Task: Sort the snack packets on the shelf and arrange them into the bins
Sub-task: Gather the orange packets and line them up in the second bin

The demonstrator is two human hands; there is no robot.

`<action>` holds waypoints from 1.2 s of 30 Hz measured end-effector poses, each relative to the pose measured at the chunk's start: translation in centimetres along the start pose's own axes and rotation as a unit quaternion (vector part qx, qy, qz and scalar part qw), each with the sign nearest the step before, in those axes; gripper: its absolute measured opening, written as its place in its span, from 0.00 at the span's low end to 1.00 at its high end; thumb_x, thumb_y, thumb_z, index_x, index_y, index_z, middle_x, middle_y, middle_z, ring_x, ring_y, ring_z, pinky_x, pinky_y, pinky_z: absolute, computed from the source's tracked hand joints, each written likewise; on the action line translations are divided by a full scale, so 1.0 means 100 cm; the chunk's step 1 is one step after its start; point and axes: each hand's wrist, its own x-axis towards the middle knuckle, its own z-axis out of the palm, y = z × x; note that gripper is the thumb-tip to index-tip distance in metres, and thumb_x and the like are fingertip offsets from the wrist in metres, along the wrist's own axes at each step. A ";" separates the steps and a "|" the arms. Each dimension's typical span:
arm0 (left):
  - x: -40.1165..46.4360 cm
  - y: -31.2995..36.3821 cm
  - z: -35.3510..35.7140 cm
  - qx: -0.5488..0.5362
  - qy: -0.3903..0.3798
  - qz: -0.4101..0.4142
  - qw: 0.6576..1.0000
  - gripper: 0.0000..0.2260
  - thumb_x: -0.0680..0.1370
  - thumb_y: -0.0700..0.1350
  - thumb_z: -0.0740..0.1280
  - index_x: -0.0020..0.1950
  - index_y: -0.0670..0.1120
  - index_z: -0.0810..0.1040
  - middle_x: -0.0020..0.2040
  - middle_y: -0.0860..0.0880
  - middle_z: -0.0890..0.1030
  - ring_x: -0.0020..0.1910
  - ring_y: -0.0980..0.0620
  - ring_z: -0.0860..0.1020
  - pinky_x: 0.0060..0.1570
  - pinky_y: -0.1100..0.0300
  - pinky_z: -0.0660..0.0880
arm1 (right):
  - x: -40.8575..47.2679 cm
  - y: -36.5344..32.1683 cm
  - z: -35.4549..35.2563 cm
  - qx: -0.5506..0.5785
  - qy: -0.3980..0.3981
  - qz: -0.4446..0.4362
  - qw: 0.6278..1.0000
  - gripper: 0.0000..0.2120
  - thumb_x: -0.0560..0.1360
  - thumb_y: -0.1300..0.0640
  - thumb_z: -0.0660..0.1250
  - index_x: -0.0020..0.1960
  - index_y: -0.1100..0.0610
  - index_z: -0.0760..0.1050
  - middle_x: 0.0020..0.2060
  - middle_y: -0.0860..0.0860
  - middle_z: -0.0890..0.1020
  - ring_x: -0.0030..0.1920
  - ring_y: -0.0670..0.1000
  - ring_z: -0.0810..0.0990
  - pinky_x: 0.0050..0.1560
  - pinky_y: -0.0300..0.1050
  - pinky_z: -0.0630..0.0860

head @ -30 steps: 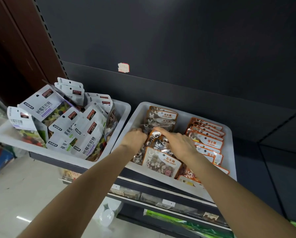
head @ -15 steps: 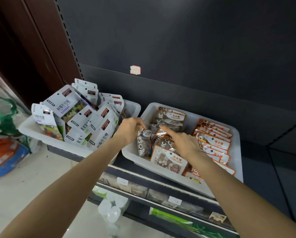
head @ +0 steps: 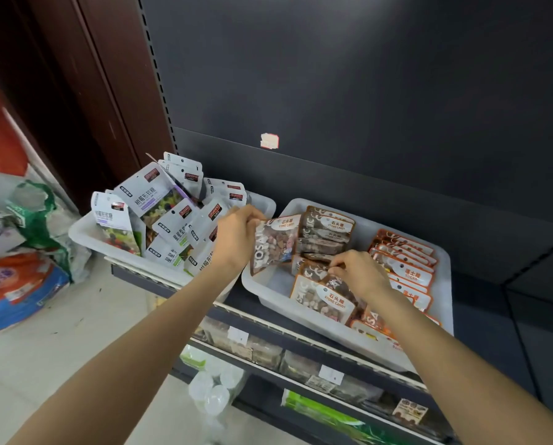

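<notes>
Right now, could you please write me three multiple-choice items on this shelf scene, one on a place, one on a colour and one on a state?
1. Where is the lifted stone candy packet?
A. over the left part of the right bin
B. on the floor
C. inside the left bin

2. What colour trims the packets in the right bin's right-hand row?
A. green
B. orange
C. purple

3. What is the right hand doing?
A. hanging idle
B. resting flat on the bin rim
C. pinching a brown packet in the bin

Answers: 1 A, the left hand holds it by its top edge just inside that bin's left wall. 2 B, their borders are orange. 3 C, its fingertips close on the packet's edge.
</notes>
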 end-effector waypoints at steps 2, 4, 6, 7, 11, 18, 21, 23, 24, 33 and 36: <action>0.003 0.009 0.002 -0.008 -0.001 0.006 1.000 0.12 0.77 0.32 0.57 0.47 0.42 0.79 0.47 0.44 0.80 0.45 0.51 0.76 0.42 0.66 0.67 | 0.001 -0.001 -0.005 0.001 -0.029 -0.009 1.000 0.08 0.78 0.55 0.64 0.53 0.51 0.81 0.50 0.50 0.82 0.49 0.49 0.80 0.51 0.45 0.77; 0.006 0.014 0.002 -0.032 -0.013 0.022 0.999 0.12 0.77 0.31 0.57 0.46 0.42 0.79 0.46 0.45 0.79 0.45 0.51 0.76 0.43 0.67 0.68 | 0.001 -0.003 -0.009 0.005 -0.069 -0.029 0.997 0.08 0.78 0.56 0.64 0.54 0.52 0.81 0.51 0.50 0.82 0.50 0.49 0.80 0.52 0.45 0.77; 0.007 0.014 0.003 -0.053 -0.070 0.048 0.995 0.11 0.77 0.32 0.58 0.45 0.43 0.79 0.46 0.46 0.80 0.45 0.52 0.76 0.45 0.65 0.70 | -0.001 -0.003 -0.010 0.033 -0.084 -0.031 0.995 0.09 0.78 0.56 0.63 0.55 0.53 0.81 0.53 0.50 0.82 0.51 0.49 0.79 0.52 0.43 0.76; 0.006 0.014 0.005 -0.054 -0.104 0.061 0.991 0.11 0.77 0.32 0.59 0.44 0.44 0.78 0.45 0.46 0.80 0.45 0.52 0.76 0.45 0.67 0.71 | -0.002 -0.002 -0.009 0.062 -0.080 -0.021 0.995 0.10 0.79 0.55 0.62 0.57 0.53 0.80 0.53 0.51 0.82 0.51 0.49 0.79 0.51 0.42 0.75; 0.006 0.013 0.014 -0.052 -0.184 0.085 0.978 0.12 0.78 0.32 0.59 0.43 0.46 0.76 0.44 0.48 0.79 0.45 0.52 0.76 0.43 0.72 0.68 | -0.004 0.004 -0.012 0.117 -0.052 0.051 0.990 0.15 0.82 0.54 0.55 0.54 0.58 0.79 0.48 0.55 0.82 0.45 0.50 0.79 0.45 0.42 0.74; 0.010 0.002 0.019 0.043 -0.371 0.111 0.921 0.11 0.78 0.34 0.62 0.55 0.48 0.76 0.54 0.47 0.81 0.54 0.48 0.79 0.55 0.58 0.74 | 0.002 0.018 -0.017 0.088 -0.065 0.068 0.992 0.13 0.76 0.58 0.66 0.60 0.53 0.77 0.56 0.52 0.80 0.56 0.51 0.78 0.58 0.44 0.74; 0.009 0.006 0.024 0.137 -0.404 0.159 0.890 0.16 0.80 0.37 0.60 0.64 0.51 0.76 0.58 0.46 0.80 0.55 0.46 0.78 0.55 0.54 0.73 | 0.002 0.024 -0.011 0.076 -0.049 0.054 0.994 0.17 0.75 0.58 0.68 0.63 0.51 0.75 0.58 0.51 0.80 0.58 0.51 0.78 0.61 0.45 0.74; 0.008 0.004 0.028 0.173 -0.420 0.171 0.874 0.18 0.79 0.35 0.58 0.64 0.51 0.77 0.57 0.44 0.80 0.56 0.44 0.77 0.56 0.53 0.73 | 0.007 0.029 -0.007 0.042 -0.042 0.030 0.998 0.19 0.75 0.56 0.68 0.65 0.49 0.73 0.60 0.51 0.79 0.59 0.51 0.77 0.63 0.46 0.73; 0.008 0.004 0.029 0.188 -0.427 0.175 0.867 0.19 0.78 0.34 0.58 0.64 0.51 0.76 0.56 0.45 0.80 0.57 0.44 0.76 0.56 0.52 0.73 | 0.009 0.031 -0.007 0.023 -0.049 0.019 0.998 0.20 0.75 0.56 0.68 0.66 0.48 0.72 0.61 0.50 0.78 0.60 0.51 0.76 0.63 0.46 0.72; 0.009 0.010 0.026 0.252 -0.446 0.170 0.842 0.19 0.79 0.35 0.57 0.63 0.53 0.75 0.55 0.45 0.79 0.56 0.46 0.75 0.47 0.56 0.69 | 0.035 0.031 -0.009 -0.020 -0.168 -0.026 0.985 0.25 0.76 0.56 0.67 0.70 0.43 0.66 0.67 0.49 0.72 0.64 0.51 0.72 0.65 0.51 0.70; 0.008 0.010 0.028 0.255 -0.439 0.157 0.847 0.19 0.78 0.34 0.57 0.63 0.53 0.75 0.54 0.47 0.78 0.55 0.47 0.75 0.44 0.58 0.67 | 0.040 0.030 -0.006 -0.027 -0.124 -0.038 0.991 0.24 0.74 0.52 0.69 0.68 0.47 0.69 0.63 0.49 0.76 0.61 0.49 0.75 0.62 0.48 0.72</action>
